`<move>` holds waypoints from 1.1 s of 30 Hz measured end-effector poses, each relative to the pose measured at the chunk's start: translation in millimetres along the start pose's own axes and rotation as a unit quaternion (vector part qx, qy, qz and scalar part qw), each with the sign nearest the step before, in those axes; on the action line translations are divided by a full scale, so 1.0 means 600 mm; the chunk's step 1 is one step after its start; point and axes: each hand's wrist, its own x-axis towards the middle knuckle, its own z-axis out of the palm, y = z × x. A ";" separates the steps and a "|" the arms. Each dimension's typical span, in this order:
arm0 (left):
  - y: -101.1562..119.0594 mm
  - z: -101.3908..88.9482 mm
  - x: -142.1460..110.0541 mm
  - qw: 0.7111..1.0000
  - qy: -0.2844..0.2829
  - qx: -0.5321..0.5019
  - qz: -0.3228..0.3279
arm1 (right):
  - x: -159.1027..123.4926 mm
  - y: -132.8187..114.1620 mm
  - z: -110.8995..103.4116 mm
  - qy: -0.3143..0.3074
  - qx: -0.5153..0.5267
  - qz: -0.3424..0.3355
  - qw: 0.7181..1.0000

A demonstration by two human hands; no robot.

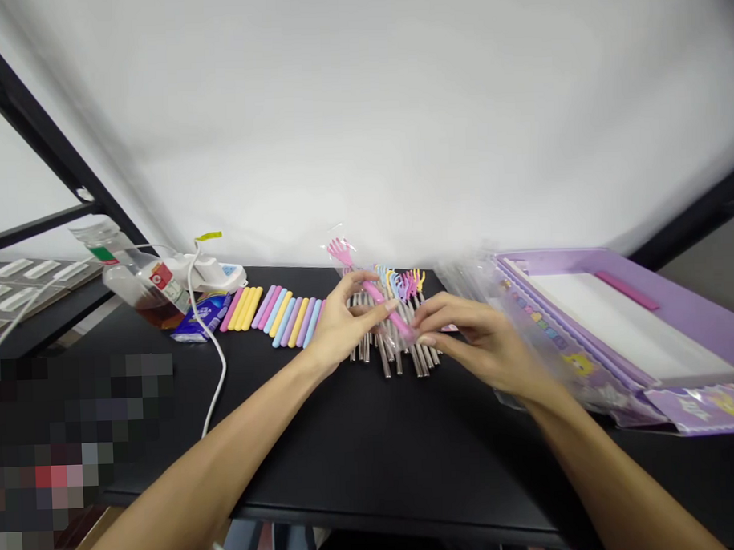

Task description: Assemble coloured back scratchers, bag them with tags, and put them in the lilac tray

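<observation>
My left hand [344,320] is closed around a pink back scratcher [380,297] in a clear plastic sleeve, its hand-shaped head pointing up and away. At the handle's lower end, my right hand [471,331] pinches with thumb and fingers at the sleeve's end. Beneath and behind both hands lie several metal back scratcher rods [421,360] with blue, yellow and pink claw heads [408,283]. To the left is a row of loose pastel handles [281,314] in pink, yellow, purple and blue, partly hidden by my left hand.
An open purple box [559,260] stands on the right of the black table [349,460], with clear plastic bags [472,275] against it. At left are a bottle of brown liquid [141,275], a blue packet [203,319], a white power strip [214,272] and a white cable [221,368].
</observation>
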 end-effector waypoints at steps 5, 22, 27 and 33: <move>-0.002 0.000 0.001 0.998 -0.033 0.038 0.038 | -0.001 0.012 0.011 0.043 -0.022 0.020 0.999; 0.013 -0.021 0.015 0.993 0.009 0.056 0.102 | 0.007 0.000 -0.017 -0.100 0.179 0.329 0.922; -0.010 -0.035 0.030 0.992 0.083 0.049 0.083 | -0.007 0.006 -0.021 -0.254 0.178 0.324 0.894; -0.017 -0.029 0.026 0.993 0.041 0.081 0.076 | 0.001 0.029 -0.061 -0.119 0.030 0.314 0.941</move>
